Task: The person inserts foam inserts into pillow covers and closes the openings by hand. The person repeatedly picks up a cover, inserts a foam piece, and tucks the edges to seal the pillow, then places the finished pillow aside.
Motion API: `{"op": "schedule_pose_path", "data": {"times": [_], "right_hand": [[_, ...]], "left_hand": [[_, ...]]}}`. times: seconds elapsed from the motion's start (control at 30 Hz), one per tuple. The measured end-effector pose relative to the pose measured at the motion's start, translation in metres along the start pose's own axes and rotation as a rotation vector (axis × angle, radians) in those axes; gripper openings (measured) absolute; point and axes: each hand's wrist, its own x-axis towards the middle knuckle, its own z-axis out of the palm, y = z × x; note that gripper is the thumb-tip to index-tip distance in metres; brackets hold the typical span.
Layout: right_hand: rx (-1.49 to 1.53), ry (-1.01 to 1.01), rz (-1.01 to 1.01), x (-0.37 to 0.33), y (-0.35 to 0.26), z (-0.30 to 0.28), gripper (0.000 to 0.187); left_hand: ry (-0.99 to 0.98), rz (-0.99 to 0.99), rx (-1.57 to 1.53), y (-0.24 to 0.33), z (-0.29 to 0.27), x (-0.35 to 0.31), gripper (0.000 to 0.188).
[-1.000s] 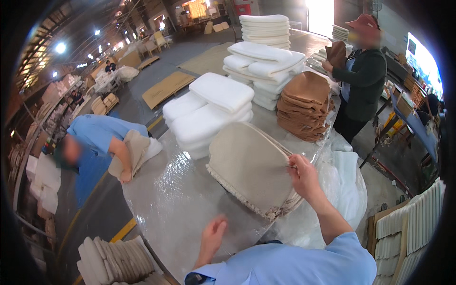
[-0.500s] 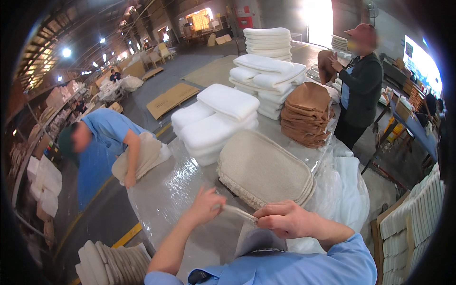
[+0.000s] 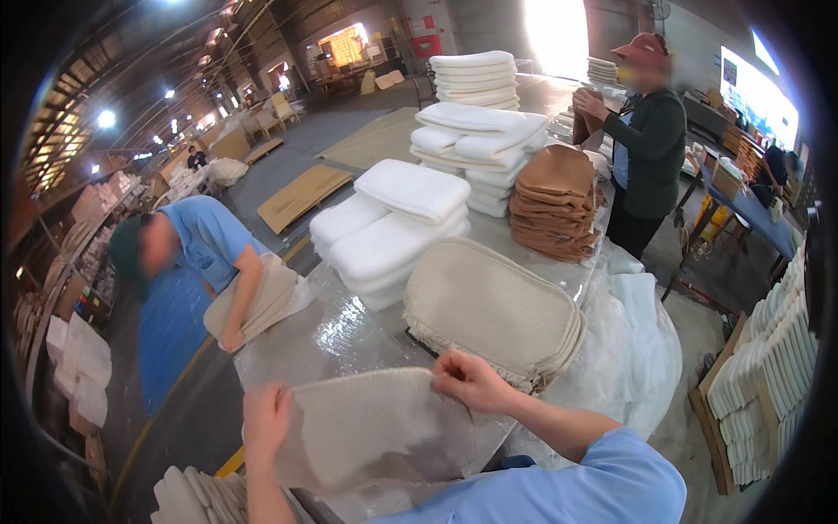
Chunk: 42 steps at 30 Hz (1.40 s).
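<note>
A beige fabric piece (image 3: 371, 428) with rounded corners hangs spread out between my hands, low over the near part of the table. My left hand (image 3: 265, 424) is closed on its left edge. At its upper right corner, my right hand (image 3: 470, 382) pinches the edge with fingers pressed together. Just beyond that hand lies a stack of similar beige pieces (image 3: 489, 301), with frayed, fuzzy edges on its near left side. Another pile of beige pieces (image 3: 194, 498) stands at the lower left, partly behind my left forearm.
Folded white pads (image 3: 397, 231) stand in stacks on the plastic-covered table (image 3: 327, 327), beside a pile of brown pieces (image 3: 552, 210). Clear plastic wrap (image 3: 642, 349) bulges over the right side. One co-worker (image 3: 209, 244) leans in at left; another (image 3: 646, 148) stands far right.
The beige piece, seen edge-on before, is now spread out facing up. My left hand has moved left and down, my right hand left and slightly up. The view has shifted a little.
</note>
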Motion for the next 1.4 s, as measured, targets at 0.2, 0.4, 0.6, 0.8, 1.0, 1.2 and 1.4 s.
{"op": "schedule_pose_path", "data": {"times": [0.2,0.4,0.6,0.8,1.0,1.2,1.4], "right_hand": [[-0.253,0.216,-0.098,0.050,0.079,-0.051,0.021],[0.067,0.338,0.140,0.105,0.099,-0.183,0.018],[0.178,0.403,0.212,0.244,0.088,-0.258,0.024],[0.018,0.681,0.285,0.384,0.111,-0.320,0.047],[-0.010,0.698,0.461,0.461,0.143,-0.328,0.060],[-0.047,0.742,0.352,0.484,0.150,-0.345,0.069],[0.158,0.618,0.377,0.504,0.110,-0.321,0.059]], "left_hand": [[-0.137,-0.015,-0.343,0.019,0.134,0.024,0.059],[-0.398,-0.299,-0.269,0.104,0.287,-0.005,0.077],[-0.218,-0.222,-0.101,0.139,0.330,-0.041,0.079],[-0.078,-0.180,-0.051,0.148,0.340,-0.025,0.068],[-0.337,-0.064,0.125,0.131,0.347,-0.023,0.076],[-0.389,-0.189,-0.062,0.128,0.356,-0.027,0.087],[-0.431,-0.230,-0.025,0.129,0.347,-0.029,0.085]]}}
